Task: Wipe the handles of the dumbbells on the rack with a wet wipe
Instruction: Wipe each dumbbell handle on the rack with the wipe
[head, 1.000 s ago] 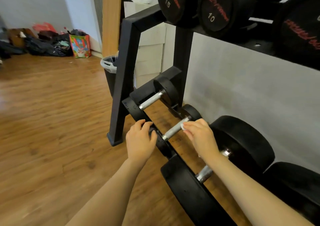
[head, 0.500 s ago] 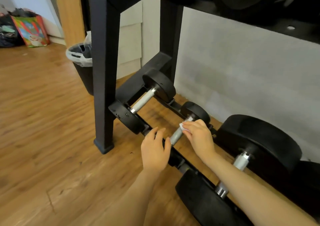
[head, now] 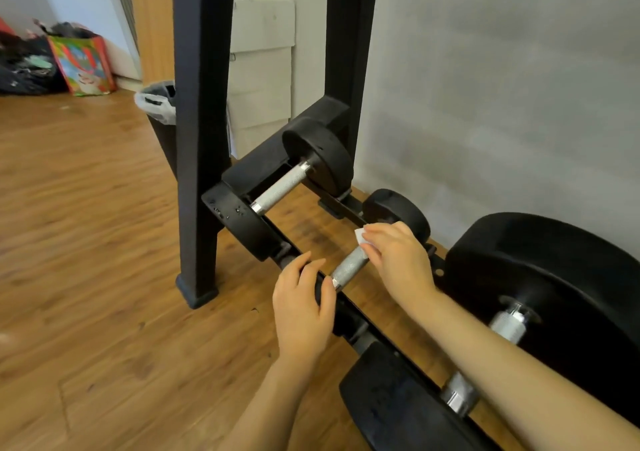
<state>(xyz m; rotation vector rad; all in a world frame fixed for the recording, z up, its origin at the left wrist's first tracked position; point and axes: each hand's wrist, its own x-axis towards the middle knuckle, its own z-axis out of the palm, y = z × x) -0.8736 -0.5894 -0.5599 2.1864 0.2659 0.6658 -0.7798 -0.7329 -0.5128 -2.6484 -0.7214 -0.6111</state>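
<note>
Closer now than a moment ago, the head view has dropped toward the bottom shelf of the black metal rack (head: 199, 132), so the upper dumbbells have gone out of sight; both hands have stayed on the same small dumbbell. The right hand (head: 398, 258) pinches a small white wet wipe (head: 362, 235) against the far end of the small dumbbell's handle (head: 348, 266), fingers curled over the bar, likely so the wipe wraps round it; the left hand (head: 303, 303) rests on the near black weight head, fingers lightly bent over its edge with the thumb beside the bar, probably to stop the dumbbell rolling while it is rubbed. That handle is a short silver cylinder with a fine knurled, grippy surface; its round heads look matte and rubbery. Just beyond lies another small dumbbell (head: 280, 189) with the same bright knurled bar, untouched; nearer the viewer sits a much larger dumbbell (head: 540, 277) with thick black discs and a smooth chrome collar, partly hidden by the right forearm. Underneath is glossy wooden plank flooring (head: 86, 260); a bin (head: 161, 111) with a white liner stands behind the rack leg.
</note>
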